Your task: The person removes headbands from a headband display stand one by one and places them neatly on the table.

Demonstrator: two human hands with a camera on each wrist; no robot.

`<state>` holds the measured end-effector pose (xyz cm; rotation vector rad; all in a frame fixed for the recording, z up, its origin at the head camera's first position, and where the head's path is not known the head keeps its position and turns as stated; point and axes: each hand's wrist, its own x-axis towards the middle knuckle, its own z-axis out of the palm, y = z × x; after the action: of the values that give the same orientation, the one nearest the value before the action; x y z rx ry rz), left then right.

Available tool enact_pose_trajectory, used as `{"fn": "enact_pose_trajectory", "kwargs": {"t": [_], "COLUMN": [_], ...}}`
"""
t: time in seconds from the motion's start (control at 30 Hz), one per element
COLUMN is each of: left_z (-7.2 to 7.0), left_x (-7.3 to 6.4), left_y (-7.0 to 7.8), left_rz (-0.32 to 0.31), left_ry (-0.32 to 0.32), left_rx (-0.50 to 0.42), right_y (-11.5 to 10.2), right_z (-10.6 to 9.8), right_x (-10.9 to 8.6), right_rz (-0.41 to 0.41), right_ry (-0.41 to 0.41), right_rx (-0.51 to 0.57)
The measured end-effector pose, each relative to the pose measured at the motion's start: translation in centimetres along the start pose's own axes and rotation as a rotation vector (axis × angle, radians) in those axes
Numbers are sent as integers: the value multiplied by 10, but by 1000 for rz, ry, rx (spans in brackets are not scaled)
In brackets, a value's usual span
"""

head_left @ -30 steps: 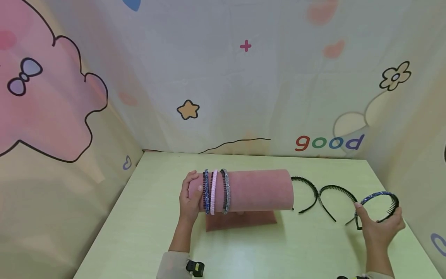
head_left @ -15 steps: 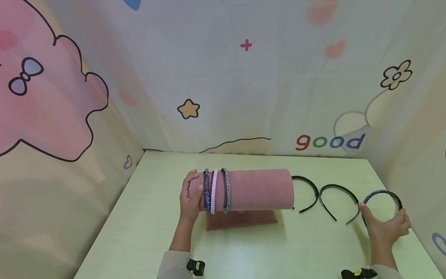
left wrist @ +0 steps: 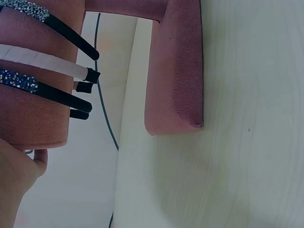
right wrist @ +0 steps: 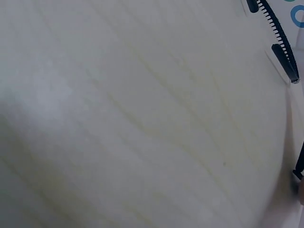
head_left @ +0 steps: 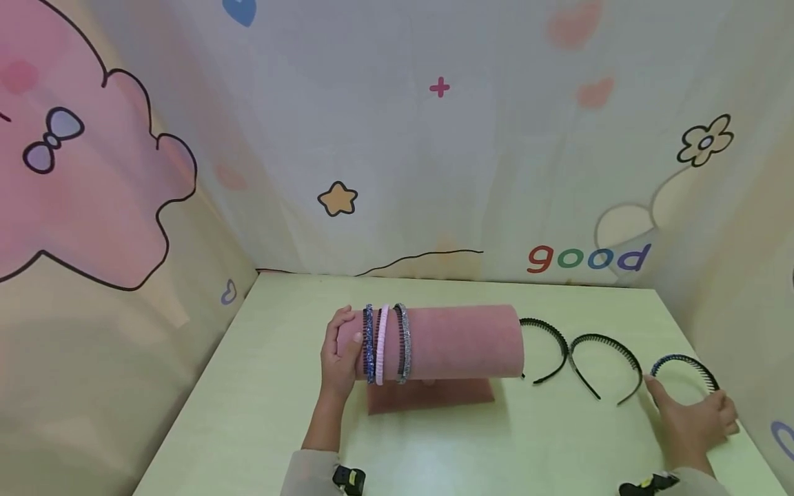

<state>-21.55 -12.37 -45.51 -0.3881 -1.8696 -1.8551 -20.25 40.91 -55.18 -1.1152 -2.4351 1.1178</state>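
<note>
With the pink display roll as clock centre and 12 pointing away from the person, the right grip is nearest, between 3 and 4 o'clock. Its thumb and fingers hold a blue-and-black headband from either side; whether that touches the bench is unclear. The roll's base stands on the bench, and the left grip clasps the roll's 9 o'clock end. Beside it the roll wears, going toward 3 o'clock, a blue glittery band, a pale pink band and a silver glittery band. Two black headbands lie at 3 o'clock, between roll and right grip. A printed curtain hangs farthest, at 12.
</note>
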Motion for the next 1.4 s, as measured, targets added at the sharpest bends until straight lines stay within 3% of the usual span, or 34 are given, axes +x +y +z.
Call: {"fn": "enact_pose_trajectory", "kwargs": {"t": [0.33, 0.5, 0.67, 0.93, 1.17, 1.4], "left_z": [-2, -2, 0, -1, -1, -1], "left_x": [-1, 0, 0, -1, 0, -1], "left_y": [-5, -12, -7, 2, 1, 1], "left_rz": [-25, -29, -13, -15, 6, -13], "left_ry": [-2, -11, -13, -13, -9, -4], "left_rx": [-3, -14, 6, 27, 14, 24], "right_y": [4, 1, 3, -1, -1, -1], "right_z": [7, 9, 9, 15, 17, 16], "right_x": [4, 6, 9, 9, 10, 11], "right_rz": [2, 89, 140, 138, 107, 108], "right_ry": [26, 10, -11, -91, -78, -81], "right_rx": [-96, -148, -208, -285, -307, -272]}}
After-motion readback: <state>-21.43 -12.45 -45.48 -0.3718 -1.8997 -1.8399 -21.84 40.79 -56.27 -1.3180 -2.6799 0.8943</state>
